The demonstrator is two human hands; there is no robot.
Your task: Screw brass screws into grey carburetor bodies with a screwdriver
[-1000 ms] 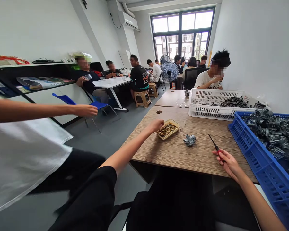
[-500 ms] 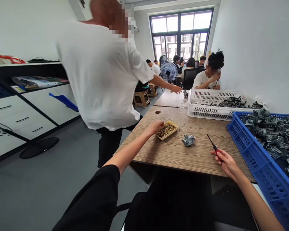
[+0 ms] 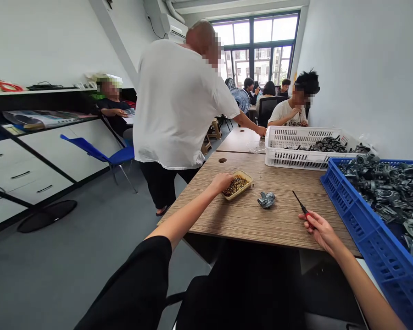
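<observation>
My left hand [image 3: 222,182] is at the left edge of a small cream tray [image 3: 237,197], its fingers curled over the small brass-coloured screws [image 3: 237,184] inside. Its fingertips are hidden, so what they pinch cannot be made out. In my right hand [image 3: 319,228], a screwdriver [image 3: 304,210] with a red and black handle is held above the table, its dark shaft pointing up and to the left. Between both hands a grey cast-metal part [image 3: 266,200] lies on the wood-grain table [image 3: 242,223], touched by neither.
At right, a blue crate [image 3: 371,233] is heaped with similar metal parts; behind it a white crate [image 3: 296,160] holds darker parts. A standing person [image 3: 179,105] in a white shirt reaches to the far table. Another person [image 3: 289,112] sits behind the white crate. A blue chair [image 3: 119,156] stands left.
The standing person has moved right and farther off, the outstretched hand now beside the white crate. A seated person and the blue chair have come into sight. My hands keep their places.
</observation>
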